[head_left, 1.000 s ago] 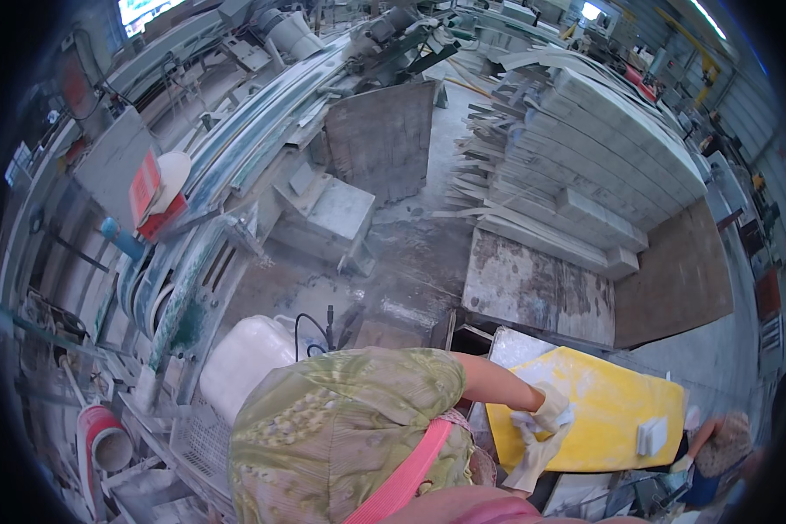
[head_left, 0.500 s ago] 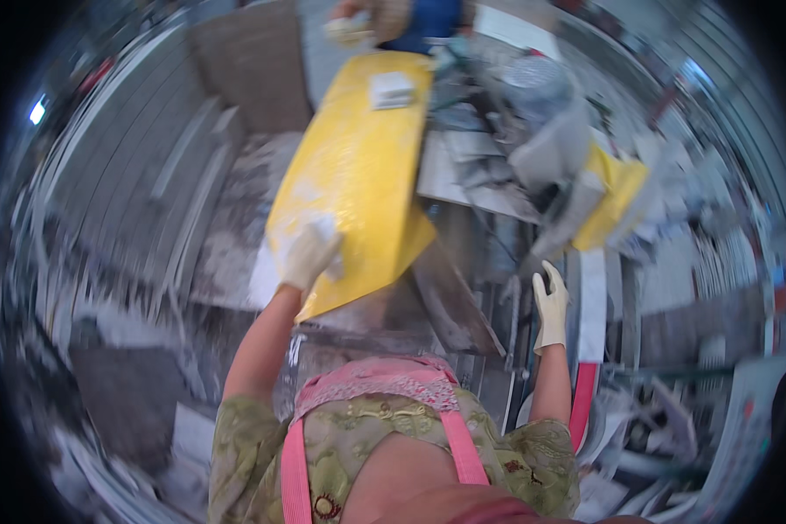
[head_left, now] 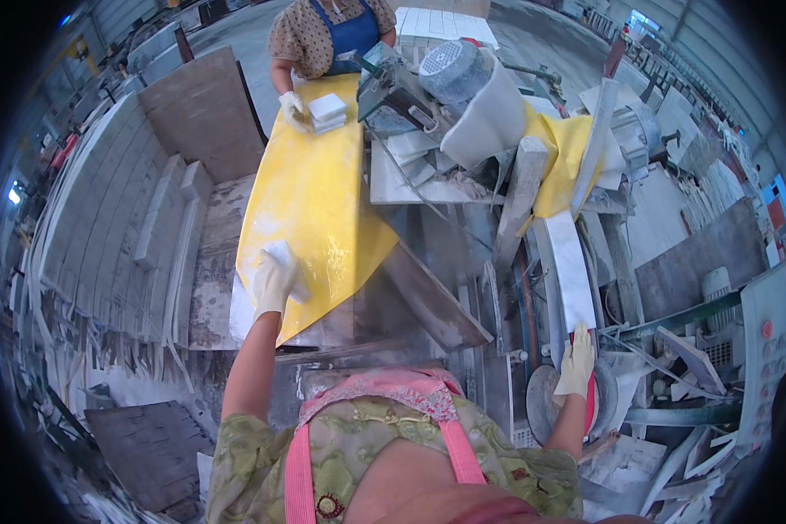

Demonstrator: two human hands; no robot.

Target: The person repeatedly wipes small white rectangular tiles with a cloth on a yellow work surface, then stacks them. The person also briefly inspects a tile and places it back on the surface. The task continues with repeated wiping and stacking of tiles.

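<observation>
My left hand (head_left: pixel 272 281), in a cream glove, grips a small white tile (head_left: pixel 286 255) on the near part of a yellow sheet (head_left: pixel 323 188). The sheet covers a long table and looks wet there. To the right, my gloved right hand (head_left: pixel 575 365) lies with fingers stretched forward at the near end of a long white stone strip (head_left: pixel 568 271). That strip rests on a narrow track, with a red band (head_left: pixel 591 406) beside my hand. The strip's far end runs under a yellow cover (head_left: pixel 563 162) at the machine.
Across the table a person in a blue apron has a gloved hand (head_left: pixel 296 112) beside stacked white tiles (head_left: pixel 327 111). A motor (head_left: pixel 452 65) stands beyond the offcuts. Grey slabs (head_left: pixel 96 188) lean at left; a control panel (head_left: pixel 767 349) is at far right.
My right hand has come down onto the near end of the white strip. My left hand stays with the tile on the yellow sheet. The view has shifted, showing more of the other person.
</observation>
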